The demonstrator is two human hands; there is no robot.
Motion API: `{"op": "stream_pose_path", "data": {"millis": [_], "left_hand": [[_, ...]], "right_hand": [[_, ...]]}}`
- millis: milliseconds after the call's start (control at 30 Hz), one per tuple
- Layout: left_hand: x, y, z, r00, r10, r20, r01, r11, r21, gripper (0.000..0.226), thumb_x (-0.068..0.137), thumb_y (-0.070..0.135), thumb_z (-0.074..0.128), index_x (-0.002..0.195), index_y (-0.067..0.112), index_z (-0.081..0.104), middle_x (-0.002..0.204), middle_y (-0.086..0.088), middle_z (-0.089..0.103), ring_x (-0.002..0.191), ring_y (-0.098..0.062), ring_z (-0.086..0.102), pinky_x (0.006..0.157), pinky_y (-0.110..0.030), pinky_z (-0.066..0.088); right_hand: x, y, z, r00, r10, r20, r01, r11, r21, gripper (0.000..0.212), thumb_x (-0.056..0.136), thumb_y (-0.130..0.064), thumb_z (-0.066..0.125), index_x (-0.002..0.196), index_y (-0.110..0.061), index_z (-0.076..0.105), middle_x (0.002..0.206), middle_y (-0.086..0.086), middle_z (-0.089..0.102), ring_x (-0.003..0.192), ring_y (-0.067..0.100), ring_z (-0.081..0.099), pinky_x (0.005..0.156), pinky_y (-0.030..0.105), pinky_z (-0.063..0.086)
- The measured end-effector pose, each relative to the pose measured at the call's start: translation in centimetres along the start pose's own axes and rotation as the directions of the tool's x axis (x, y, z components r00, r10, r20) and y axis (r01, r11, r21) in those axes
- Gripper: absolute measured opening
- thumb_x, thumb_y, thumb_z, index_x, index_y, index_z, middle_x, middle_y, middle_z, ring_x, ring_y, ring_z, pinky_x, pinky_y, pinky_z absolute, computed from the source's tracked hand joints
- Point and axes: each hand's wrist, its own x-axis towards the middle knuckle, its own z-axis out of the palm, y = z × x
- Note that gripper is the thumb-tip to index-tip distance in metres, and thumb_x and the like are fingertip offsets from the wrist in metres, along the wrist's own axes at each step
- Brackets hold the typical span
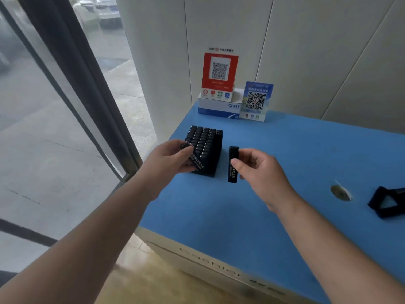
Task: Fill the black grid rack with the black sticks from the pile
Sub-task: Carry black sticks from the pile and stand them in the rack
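Note:
The black grid rack [213,150] stands on the blue counter [252,216] near its left edge, with several rows of black sticks upright in it. My left hand [169,160] holds one or more black sticks [197,163] with white lettering against the rack's near left corner. To the right of the rack, my right hand [260,172] pinches another black stick [232,164], held upright just above the counter. No pile of loose sticks shows.
A red QR-code sign [219,72] stands on a white CHNT box [217,108] at the back, with a blue QR-code sign [256,100] beside it. A round cable hole [339,192] and a black triangular object [386,202] lie at the right. Glass wall on the left.

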Motion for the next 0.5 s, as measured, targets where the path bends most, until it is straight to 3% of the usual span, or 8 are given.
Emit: {"op": "stream_pose_path", "data": {"millis": [200,300,400,500], "left_hand": [[4.9,0.2,-0.7,1.0,-0.001,0.004,0.001,0.988,0.153,0.015,0.092,0.022,0.067,0.106,0.024,0.073,0.093,0.001,0.076,0.086,-0.018,0.075,0.099,-0.049,0.051],[8.0,0.9,-0.5,0.994,0.056,0.095,-0.079,0.963,0.256,0.02,0.09,0.019,0.07,0.107,0.03,0.072,0.089,0.006,0.076,0.083,-0.011,0.074,0.089,-0.031,0.055],[11.3,1.5,0.1,0.966,0.184,0.181,-0.243,0.887,0.392,0.023,0.086,0.022,0.074,0.103,0.037,0.068,0.088,0.013,0.073,0.078,-0.001,0.068,0.072,-0.011,0.048],[14.5,1.3,0.9,0.92,0.256,0.298,-0.377,0.784,0.492,0.019,0.085,0.022,0.075,0.099,0.032,0.067,0.087,0.019,0.068,0.077,0.009,0.062,0.072,-0.003,0.043]], "right_hand": [[3.4,0.3,0.6,0.999,0.025,-0.038,-0.025,1.0,-0.006,0.012,0.093,-0.016,0.069,0.095,-0.028,0.072,0.093,-0.009,0.075,0.084,0.004,0.067,0.084,0.032,0.056],[4.7,0.7,0.9,0.998,0.009,-0.07,-0.017,0.994,-0.112,0.011,0.092,-0.016,0.071,0.095,-0.026,0.072,0.091,-0.006,0.074,0.082,0.009,0.065,0.086,0.034,0.055],[5.8,1.1,1.2,0.989,0.023,-0.145,-0.048,0.984,-0.172,0.011,0.091,-0.015,0.071,0.095,-0.026,0.071,0.09,-0.005,0.073,0.083,0.014,0.066,0.085,0.033,0.054],[6.4,1.5,1.9,0.97,0.056,-0.235,-0.089,0.988,-0.13,0.014,0.091,-0.014,0.072,0.092,-0.029,0.071,0.088,-0.011,0.073,0.082,0.01,0.066,0.082,0.027,0.054]]}}
